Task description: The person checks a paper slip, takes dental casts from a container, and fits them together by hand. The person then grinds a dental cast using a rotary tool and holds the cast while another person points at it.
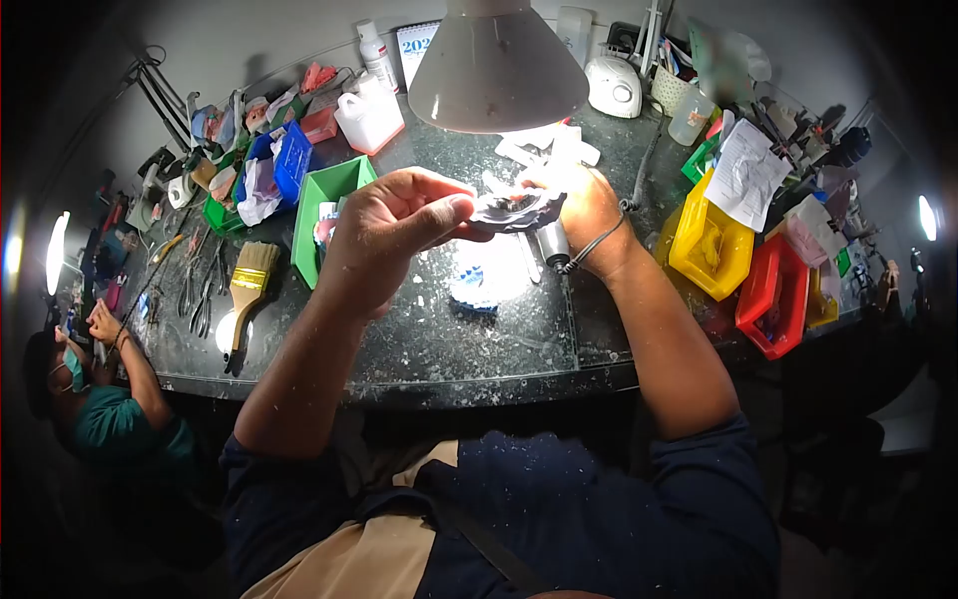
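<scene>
Under the lamp, my left hand (404,225) pinches a dark grey, curved piece with an uneven rim (514,213) between thumb and fingers. My right hand (589,205) is closed around a rotary handpiece (552,243), whose rear end sticks out below the palm; its cord loops over my wrist. The handpiece's tip and my right fingers are washed out by glare, close to the curved piece. Beneath my hands, a blue and white piece with a jagged edge (474,290) lies on the dusty dark bench (419,349).
A lamp shade (499,70) hangs low above my hands. Left of them are a green bin (317,205), a brush (249,285) and several pliers (205,290). Yellow (711,245) and red (773,299) bins stand right. A co-worker (115,399) sits at far left.
</scene>
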{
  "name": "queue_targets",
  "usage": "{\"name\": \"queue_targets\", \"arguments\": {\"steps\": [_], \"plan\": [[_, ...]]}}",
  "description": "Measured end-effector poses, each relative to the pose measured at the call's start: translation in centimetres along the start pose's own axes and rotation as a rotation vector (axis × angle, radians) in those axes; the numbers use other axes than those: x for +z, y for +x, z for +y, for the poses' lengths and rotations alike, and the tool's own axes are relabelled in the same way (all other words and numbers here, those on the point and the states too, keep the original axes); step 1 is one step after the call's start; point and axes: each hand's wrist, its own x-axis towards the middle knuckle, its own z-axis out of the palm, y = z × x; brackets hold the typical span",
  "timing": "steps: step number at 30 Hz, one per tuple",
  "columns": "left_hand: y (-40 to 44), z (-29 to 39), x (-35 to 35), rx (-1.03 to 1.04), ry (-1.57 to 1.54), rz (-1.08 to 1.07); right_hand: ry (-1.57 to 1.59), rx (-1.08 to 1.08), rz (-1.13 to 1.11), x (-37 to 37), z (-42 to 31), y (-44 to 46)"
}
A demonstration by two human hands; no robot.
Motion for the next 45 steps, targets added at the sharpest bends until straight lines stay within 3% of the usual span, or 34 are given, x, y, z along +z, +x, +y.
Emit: {"name": "queue_targets", "arguments": {"steps": [3,6,9,14,16,25,29,30,31,33,36,40,43,45], "plan": [[1.0,-0.7,-0.4,-0.023,-0.091,0.006,-0.041,-0.089,-0.046,-0.8,-0.3,0.4],[1.2,-1.6,-0.4,-0.05,-0.177,-0.004,-0.03,-0.047,-0.184,-0.9,-0.2,0.2],[1.0,-2.7,-0.4,-0.07,-0.212,-0.012,-0.008,-0.077,-0.167,-0.2,0.1,0.2],[0.6,-2.9,-0.7,-0.086,-0.177,0.003,0.162,0.055,-0.188,-1.3,-3.6,1.2],[0.6,-3.2,-0.9,-0.051,-0.186,-0.001,0.123,0.08,-0.283,-0.8,-2.8,0.8],[0.2,-3.1,-0.5,0.135,0.002,0.106,0.087,-0.036,-0.276,-1.9,-2.0,0.7],[0.4,-3.6,-0.4,0.292,0.178,0.156,0.52,0.382,-0.125,-3.4,-2.3,0.9],[0.4,-3.6,-0.4,0.312,0.208,0.171,0.706,0.343,-0.012,-3.2,-2.7,1.2],[0.5,-3.7,-0.4,0.333,0.238,0.185,0.939,0.461,0.061,-3.0,-3.4,1.4],[0.6,-4.2,-0.5,0.378,0.264,0.197,1.219,0.686,0.013,-3.7,-3.4,0.6],[0.8,-4.5,-1.1,0.476,0.436,0.131,1.256,0.595,-0.149,-4.3,-4.6,1.1],[0.8,-4.9,-1.4,0.584,0.519,0.079,1.325,0.631,-0.131,-3.9,-5.2,0.9],[0.4,-4.0,-0.4,0.405,0.466,0.131,1.329,0.568,-0.081,-3.7,-5.1,0.7],[0.8,-4.2,-0.3,0.444,0.461,0.099,1.252,0.488,-0.063,-3.1,-4.8,0.4]]}}
